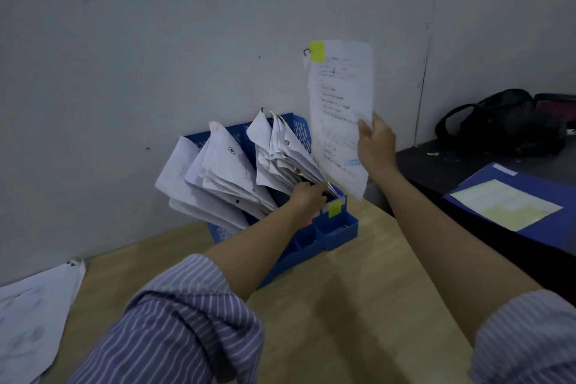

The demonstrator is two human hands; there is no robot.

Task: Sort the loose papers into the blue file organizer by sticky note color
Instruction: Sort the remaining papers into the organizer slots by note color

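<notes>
Blue file organizer point(339, 227) sits on desk against wall, stuffed papers point(224, 178) fanning left, left hand point(307, 196) pressed into its rightmost slot by the yellow tab point(335, 208), grip unclear, right hand point(375, 142) pinching yellow-noted sheet point(339, 109) aloft beside it; risk: limp sheet buckles on entry or lands in the wrong slot.

Both arms reaching forward, sleeves rolled above the elbows

The left hand point(307, 196) is reaching far and low, fingers curling out of sight; the right hand point(375, 142) is lifting higher to the right, its grip pinching a sheet, thumb in front.
</notes>
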